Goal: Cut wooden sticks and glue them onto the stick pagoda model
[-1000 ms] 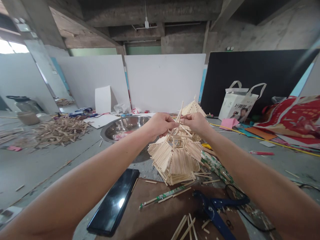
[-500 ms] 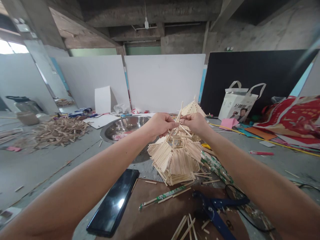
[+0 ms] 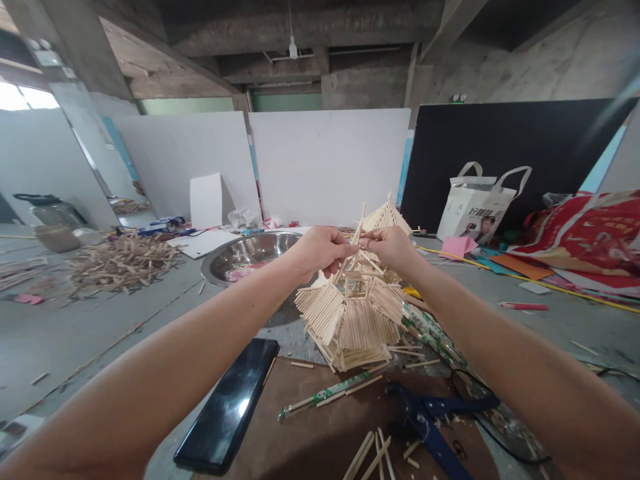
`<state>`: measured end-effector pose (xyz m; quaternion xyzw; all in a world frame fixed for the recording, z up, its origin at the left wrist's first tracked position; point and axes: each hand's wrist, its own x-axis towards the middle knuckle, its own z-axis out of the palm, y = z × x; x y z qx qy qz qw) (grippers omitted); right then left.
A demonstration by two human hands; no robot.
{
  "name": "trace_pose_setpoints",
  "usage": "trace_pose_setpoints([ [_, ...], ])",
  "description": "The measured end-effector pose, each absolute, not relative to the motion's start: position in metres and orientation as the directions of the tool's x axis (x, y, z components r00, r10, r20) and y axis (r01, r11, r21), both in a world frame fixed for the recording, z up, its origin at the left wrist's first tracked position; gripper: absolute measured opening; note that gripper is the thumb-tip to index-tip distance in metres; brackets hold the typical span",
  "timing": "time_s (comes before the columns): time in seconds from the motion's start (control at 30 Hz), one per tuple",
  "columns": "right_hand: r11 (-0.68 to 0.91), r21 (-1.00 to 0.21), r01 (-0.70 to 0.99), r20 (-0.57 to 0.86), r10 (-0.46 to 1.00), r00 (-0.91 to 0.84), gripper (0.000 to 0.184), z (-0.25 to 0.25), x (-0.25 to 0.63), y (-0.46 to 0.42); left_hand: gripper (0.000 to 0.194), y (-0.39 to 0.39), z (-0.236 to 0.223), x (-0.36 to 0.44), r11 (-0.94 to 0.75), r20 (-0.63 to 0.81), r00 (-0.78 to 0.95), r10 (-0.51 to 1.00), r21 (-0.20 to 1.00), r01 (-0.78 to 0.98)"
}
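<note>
A small model building [image 3: 373, 323] made of pale wooden sticks stands in front of me, with sloping, slatted roof panels. At its top, several thin sticks [image 3: 361, 217] lean together. My left hand [image 3: 325, 250] pinches a wooden stick there between thumb and fingers. Just across from it, my right hand [image 3: 387, 245] is closed on the same cluster, its fingertips close to the left ones. Exactly which stick each hand grips is partly hidden by the fingers. Behind the hands rises a pointed stick roof [image 3: 387, 217].
Nearby lie a black phone [image 3: 227, 407], blue-handled cutters [image 3: 430, 420], a wrapped chopstick packet [image 3: 330, 393] and loose sticks [image 3: 370, 453] on a brown board [image 3: 295, 447]. A metal basin [image 3: 215, 260] stands left, beyond it a stick heap [image 3: 125, 260]. A white bag [image 3: 470, 207] is at right.
Almost nothing differs. Both hands stay at the top of the stick model, and the view has shifted only very slightly.
</note>
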<state>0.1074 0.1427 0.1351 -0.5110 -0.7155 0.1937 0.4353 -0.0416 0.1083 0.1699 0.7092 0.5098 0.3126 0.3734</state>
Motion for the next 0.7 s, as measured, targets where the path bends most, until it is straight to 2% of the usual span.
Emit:
trace_pose_setpoints([
  [0.27, 0.394, -0.752, 0.529, 0.412, 0.907, -0.09, 0.025, 0.1366, 0.1054, 0.1403, 0.02, 0.1092, 0.1689, -0.0414, -0.185, 0.056, 0.268, 0.962, 0.855, 0.485],
  [0.7, 0.422, -0.728, 0.54, 0.451, 0.888, -0.086, 0.027, 0.1333, 0.1125, 0.1378, 0.022, 0.108, 0.1698, -0.0429, -0.175, 0.04, 0.274, 0.961, 0.854, 0.49],
])
